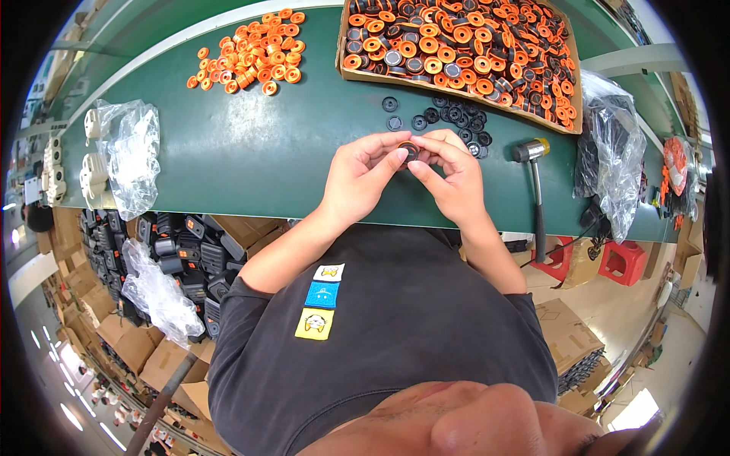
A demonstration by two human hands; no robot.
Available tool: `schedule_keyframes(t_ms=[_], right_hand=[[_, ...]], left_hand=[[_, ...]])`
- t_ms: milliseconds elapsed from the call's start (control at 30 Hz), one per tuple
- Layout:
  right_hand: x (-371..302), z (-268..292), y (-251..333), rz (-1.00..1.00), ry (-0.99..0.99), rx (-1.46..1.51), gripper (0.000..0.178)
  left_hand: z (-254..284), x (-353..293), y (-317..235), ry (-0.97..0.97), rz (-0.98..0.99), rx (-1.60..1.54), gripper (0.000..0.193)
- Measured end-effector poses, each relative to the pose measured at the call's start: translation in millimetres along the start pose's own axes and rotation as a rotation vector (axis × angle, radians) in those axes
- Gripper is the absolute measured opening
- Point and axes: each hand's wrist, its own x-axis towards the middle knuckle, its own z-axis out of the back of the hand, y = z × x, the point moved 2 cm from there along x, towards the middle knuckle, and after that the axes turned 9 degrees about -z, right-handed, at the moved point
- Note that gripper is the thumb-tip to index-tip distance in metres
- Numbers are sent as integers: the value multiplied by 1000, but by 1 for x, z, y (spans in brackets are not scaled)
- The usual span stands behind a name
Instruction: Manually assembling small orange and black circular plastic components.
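Between the fingertips of both hands is a small round black-and-orange wheel-like part [410, 151], held just above the green table [243, 152]. My left hand [356, 176] pinches it from the left with thumb and fingers. My right hand [455, 176] closes on its right side, thumb toward me. The fingers cover part of it. Just beyond the hands lie several loose black discs [419, 122], bunched more thickly beyond my right hand. To the right, a mallet [538, 194] rests with its handle toward me, over the table's near edge.
An open cardboard box [365, 76] full of black-and-orange round parts stands at the back right. Orange rings [266, 57] are heaped at the back left. Clear plastic bags [135, 156] lie at both sides. Black casings [179, 254] fill the space below left; red stools [621, 263] stand below right.
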Motion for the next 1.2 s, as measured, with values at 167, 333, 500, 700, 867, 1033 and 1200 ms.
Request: schedule_keyframes(t_ms=[167,333,500,700,867,1033,1200], right_hand=[[1,0,-4,8,-65,3,26],[-4,0,-3,-53,-26,82,20],[-8,-6,-2,-58,-17,234,15],[-14,-6,1,58,-70,179,11],[-11,1,5,165,-7,96,18],[-10,0,22,247,-9,72,30],[-12,1,23,320,5,-96,41]], left_hand=[[-2,-4,1,-3,-152,211,27],[-6,-5,-10,-6,-385,553,24],[-3,-6,-10,8,-349,480,21],[-6,-8,-17,54,-344,462,18],[-4,-11,-14,57,-355,317,22],[2,-10,-19,178,-481,393,27],[-5,-10,-21,55,-333,184,23]])
